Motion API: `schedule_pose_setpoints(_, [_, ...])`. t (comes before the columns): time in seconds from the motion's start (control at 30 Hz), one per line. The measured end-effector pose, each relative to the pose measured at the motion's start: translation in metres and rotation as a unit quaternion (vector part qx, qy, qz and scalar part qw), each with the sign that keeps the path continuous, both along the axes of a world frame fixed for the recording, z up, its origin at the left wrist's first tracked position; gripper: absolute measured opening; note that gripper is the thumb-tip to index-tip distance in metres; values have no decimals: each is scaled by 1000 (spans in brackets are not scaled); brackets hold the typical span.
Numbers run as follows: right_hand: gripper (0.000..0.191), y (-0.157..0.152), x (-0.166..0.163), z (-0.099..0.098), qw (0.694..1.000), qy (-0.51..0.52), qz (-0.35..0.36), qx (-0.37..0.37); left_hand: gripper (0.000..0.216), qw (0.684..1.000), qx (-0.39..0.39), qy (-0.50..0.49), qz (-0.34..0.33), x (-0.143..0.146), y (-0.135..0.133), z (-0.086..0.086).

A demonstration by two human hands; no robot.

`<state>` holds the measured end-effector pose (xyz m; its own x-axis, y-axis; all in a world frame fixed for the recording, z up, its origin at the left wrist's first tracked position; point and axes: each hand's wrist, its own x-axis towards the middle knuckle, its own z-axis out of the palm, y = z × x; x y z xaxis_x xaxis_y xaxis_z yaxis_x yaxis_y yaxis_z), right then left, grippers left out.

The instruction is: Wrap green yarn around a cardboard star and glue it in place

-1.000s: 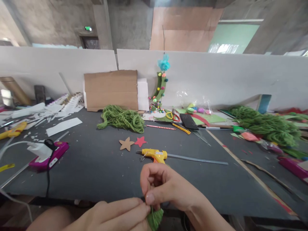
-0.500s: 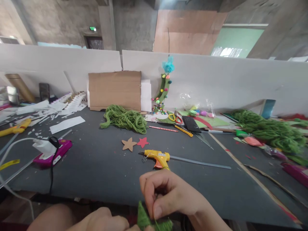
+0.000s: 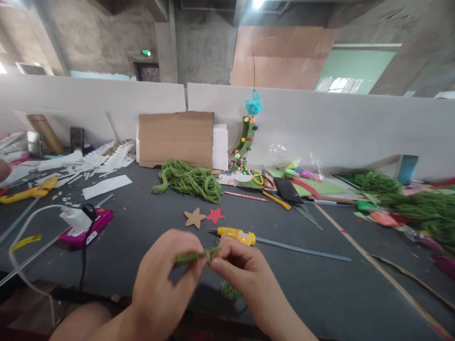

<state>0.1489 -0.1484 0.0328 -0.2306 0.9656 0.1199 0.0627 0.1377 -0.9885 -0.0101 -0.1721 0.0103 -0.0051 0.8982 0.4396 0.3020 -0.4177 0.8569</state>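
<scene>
My left hand (image 3: 165,279) and my right hand (image 3: 245,277) are raised over the near edge of the dark table (image 3: 152,246). Both pinch a short bundle of green yarn (image 3: 194,257) held level between them, fingers closed on its two ends. More green yarn (image 3: 231,291) hangs below my right hand. Just behind the hands lies a yellow glue gun (image 3: 236,235), with a tan star (image 3: 194,218) and a red star (image 3: 215,216) beyond it.
A heap of green yarn (image 3: 188,179) lies before a cardboard sheet (image 3: 176,139). A pink power strip (image 3: 87,227) with a cable sits left. Scissors (image 3: 261,179), a phone (image 3: 287,189) and a decorated green tree (image 3: 245,137) stand at the back; more yarn (image 3: 419,203) right.
Both hands have risen from below the table edge into view. The green yarn bundle, which pointed down, is now held level between them. The camera has tilted slightly.
</scene>
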Motion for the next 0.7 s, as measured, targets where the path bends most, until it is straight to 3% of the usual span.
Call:
schedule_pose_setpoints(0.07, [12, -1, -2, 1, 979, -142, -73, 128, 5, 997, -78, 3, 23, 4, 28, 18])
schedule_pose_setpoints(0.17, [18, -3, 3, 2, 901, -310, -80, 293, 6, 985, -162, -38, -45, 8, 52, 34])
schedule_pose_setpoints(0.27, [21, -3, 11, 6, 863, -381, -56, 326, 6, 969, -218, -44, -108, 10, 53, 34])
schedule_pose_setpoints(0.37, [19, 1, 21, 15, 877, -379, -25, 293, 8, 948, -263, -68, -164, 10, 49, 29])
schedule_pose_setpoints(0.43, [16, 6, 26, 20, 908, -341, -1, 243, 10, 931, -288, -97, -200, 11, 48, 27])
schedule_pose_setpoints(0.57, [12, 16, 32, 19, 979, -188, 54, 49, 18, 892, -338, -167, -249, 13, 47, 26])
schedule_pose_setpoints(0.7, [18, 22, 27, 5, 989, 20, 75, -129, 19, 884, -328, -237, -233, 17, 43, 23])
